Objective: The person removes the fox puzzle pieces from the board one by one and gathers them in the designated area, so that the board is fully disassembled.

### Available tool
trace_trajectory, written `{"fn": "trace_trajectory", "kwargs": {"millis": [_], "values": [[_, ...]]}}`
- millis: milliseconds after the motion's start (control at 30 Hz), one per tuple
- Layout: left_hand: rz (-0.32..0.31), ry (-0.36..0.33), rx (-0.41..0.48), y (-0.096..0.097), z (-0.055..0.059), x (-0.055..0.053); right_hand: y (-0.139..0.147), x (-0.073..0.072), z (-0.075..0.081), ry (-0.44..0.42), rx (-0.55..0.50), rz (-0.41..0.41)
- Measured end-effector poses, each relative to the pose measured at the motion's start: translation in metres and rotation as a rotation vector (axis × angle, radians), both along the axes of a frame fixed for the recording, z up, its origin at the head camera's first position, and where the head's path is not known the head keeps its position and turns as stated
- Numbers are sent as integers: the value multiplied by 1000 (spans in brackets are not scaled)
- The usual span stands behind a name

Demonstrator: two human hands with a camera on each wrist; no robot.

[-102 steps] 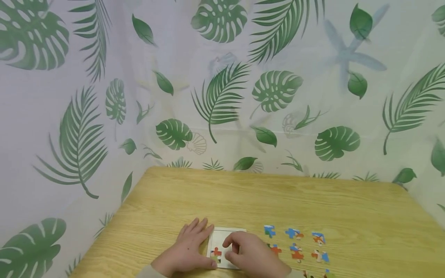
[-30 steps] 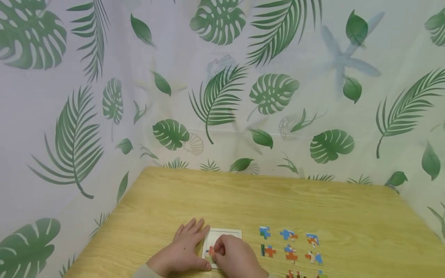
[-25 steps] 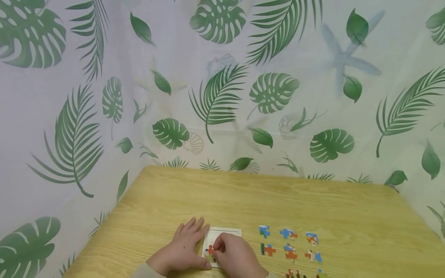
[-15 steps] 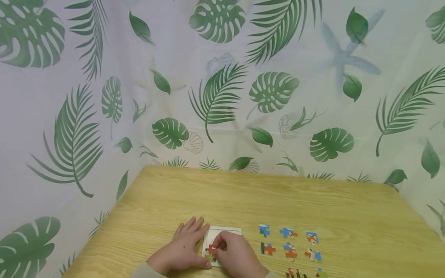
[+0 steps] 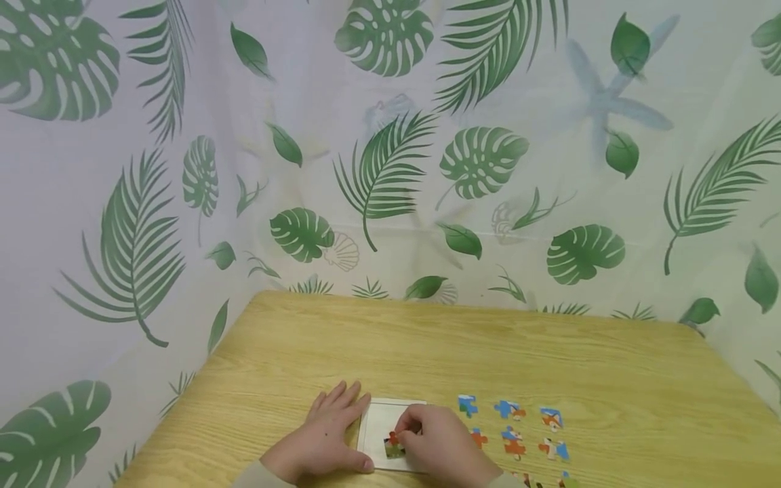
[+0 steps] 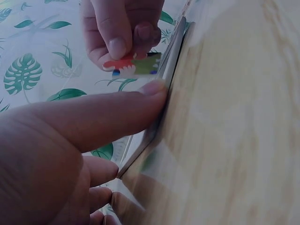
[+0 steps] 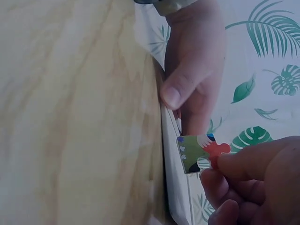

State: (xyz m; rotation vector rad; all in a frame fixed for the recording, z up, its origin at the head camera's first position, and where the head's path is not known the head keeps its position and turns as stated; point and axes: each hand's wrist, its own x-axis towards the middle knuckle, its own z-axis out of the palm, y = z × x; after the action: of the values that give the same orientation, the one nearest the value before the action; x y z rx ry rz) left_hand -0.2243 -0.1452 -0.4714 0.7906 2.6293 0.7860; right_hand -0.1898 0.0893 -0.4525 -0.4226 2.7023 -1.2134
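Note:
My left hand (image 5: 329, 430) lies with fingers spread on the tabletop, its thumb along the near left corner of a shallow white puzzle tray (image 5: 381, 415). Over that tray, thumb and forefinger of my right hand (image 5: 442, 440) pinch a jigsaw piece (image 5: 392, 447) by its red side. Green, red and white print covers the jigsaw piece (image 7: 191, 152) in the right wrist view, and its square corner points away from the fingers. From the left wrist camera, the piece (image 6: 136, 65) shows raised off the tray, beyond the left thumb (image 6: 147, 96).
Several loose jigsaw pieces (image 5: 512, 442) lie in rows to the right of the tray, some partly behind the right hand and the lower image edge. Behind the wooden table (image 5: 366, 339) hangs a white leaf-patterned curtain (image 5: 403, 271).
Earlier the jigsaw piece lay in the tray's near left corner. The right hand has taken hold of it, lifted it and moved it right. The left hand has stayed in place.

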Motion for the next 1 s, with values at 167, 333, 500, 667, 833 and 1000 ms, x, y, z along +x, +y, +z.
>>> {"fn": "trace_trajectory", "kwargs": {"millis": [167,333,500,667,833,1000], "values": [[-4,-1,4,1,1,0,17,1,8,-42,-20,-5],[-5,-8,17,0,1,0,34,1,8,-30,3,-12],[-2,-14,27,-2,-1,0,47,5,6,-33,27,2],[-8,-8,31,-3,-2,-1,59,8,5,-67,33,28],[-14,-4,21,-2,-2,-1,71,11,1,-88,50,20],[-8,-1,9,-2,0,0,80,13,-1,-122,97,-11]]}}
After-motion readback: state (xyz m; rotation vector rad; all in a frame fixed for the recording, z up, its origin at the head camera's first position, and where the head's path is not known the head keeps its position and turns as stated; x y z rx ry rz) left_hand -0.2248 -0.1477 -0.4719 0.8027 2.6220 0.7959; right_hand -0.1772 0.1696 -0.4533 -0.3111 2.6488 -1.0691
